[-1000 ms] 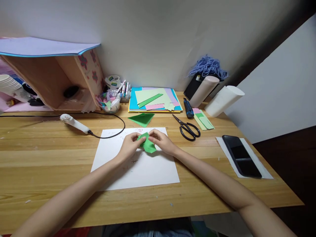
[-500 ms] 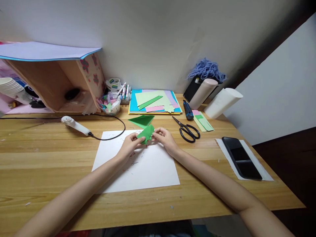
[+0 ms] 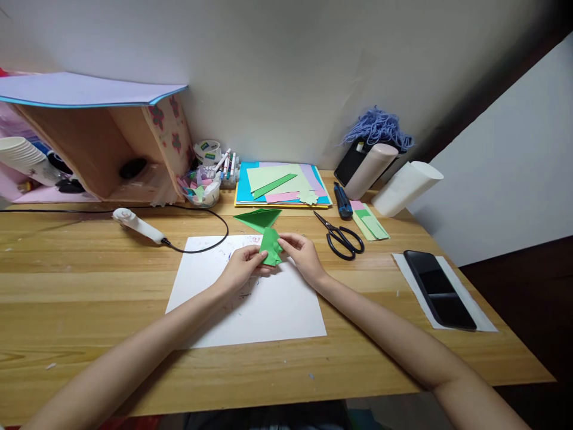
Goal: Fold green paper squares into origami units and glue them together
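A folded piece of green paper [image 3: 270, 243] with a jagged right edge is held up between my hands. My left hand [image 3: 244, 266] grips its lower left side, thumb in front and fingers behind. At the upper right edge, my right hand [image 3: 301, 252] pinches the paper between thumb and fingers. Both hands are over a white sheet [image 3: 250, 316] that carries small dark and coloured marks. Just beyond them lies another folded green paper [image 3: 257, 219] on the table.
Black-handled scissors [image 3: 340, 236], a blue utility knife [image 3: 342, 200] and paper strips [image 3: 370, 222] lie right of the hands. A stack of coloured paper [image 3: 250, 179] is behind. A white glue gun [image 3: 138, 227] with a black cord lies left; a phone [image 3: 439, 289] rests far right.
The green paper has turned more upright between my hands, so its jagged side now faces right. My left hand has shifted slightly right and lower with it.
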Available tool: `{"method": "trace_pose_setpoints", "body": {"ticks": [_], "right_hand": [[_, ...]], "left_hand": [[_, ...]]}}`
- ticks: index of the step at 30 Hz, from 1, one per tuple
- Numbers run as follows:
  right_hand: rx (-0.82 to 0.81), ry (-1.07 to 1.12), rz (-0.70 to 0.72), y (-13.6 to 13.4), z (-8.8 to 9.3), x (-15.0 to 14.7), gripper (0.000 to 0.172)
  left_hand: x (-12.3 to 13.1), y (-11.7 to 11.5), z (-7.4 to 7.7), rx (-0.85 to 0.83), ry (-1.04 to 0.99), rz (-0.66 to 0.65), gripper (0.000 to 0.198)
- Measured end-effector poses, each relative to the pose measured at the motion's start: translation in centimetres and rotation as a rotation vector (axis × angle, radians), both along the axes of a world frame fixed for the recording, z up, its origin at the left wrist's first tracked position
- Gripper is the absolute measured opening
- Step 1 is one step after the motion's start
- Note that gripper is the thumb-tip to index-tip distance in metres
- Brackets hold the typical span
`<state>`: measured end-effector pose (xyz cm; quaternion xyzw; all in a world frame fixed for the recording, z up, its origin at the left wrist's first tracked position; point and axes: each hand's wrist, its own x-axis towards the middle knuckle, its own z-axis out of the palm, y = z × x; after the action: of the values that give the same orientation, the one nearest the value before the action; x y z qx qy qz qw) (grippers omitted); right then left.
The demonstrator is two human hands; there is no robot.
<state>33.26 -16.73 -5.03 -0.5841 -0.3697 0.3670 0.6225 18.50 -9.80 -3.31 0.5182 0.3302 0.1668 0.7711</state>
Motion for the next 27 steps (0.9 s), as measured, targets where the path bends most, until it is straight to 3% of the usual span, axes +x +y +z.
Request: {"method": "trace_pose_setpoints", "body": {"ticks": [5,12,17,21,27], "right_hand": [[0.094,-0.125,0.016,0.0,0.0,0.1,0.025],[0.072,-0.182,-0.013,-0.2,-0.1,0.1,0.024],[0.184,-0.552,0.011,-0.9,0.0,0.6,0.019],[0.297,-0.864,0.074,-1.2,0.0,1.1,0.027],[0.289,-1.097,0.117,-1.3,-0.1,1.5,0.030]], "left_hand": [[0.0,-0.1,0.0,0.000,0.022,0.007,0.035],[-0.1,-0.1,0.0,0.054,0.020,-0.008,0.035],[-0.2,0.0,-0.1,0.049,0.020,0.042,0.035],[-0.3,0.1,-0.1,0.025,0.005,0.052,0.034],[-0.4,0.1,-0.4,0.041,-0.003,0.029,0.038]]}}
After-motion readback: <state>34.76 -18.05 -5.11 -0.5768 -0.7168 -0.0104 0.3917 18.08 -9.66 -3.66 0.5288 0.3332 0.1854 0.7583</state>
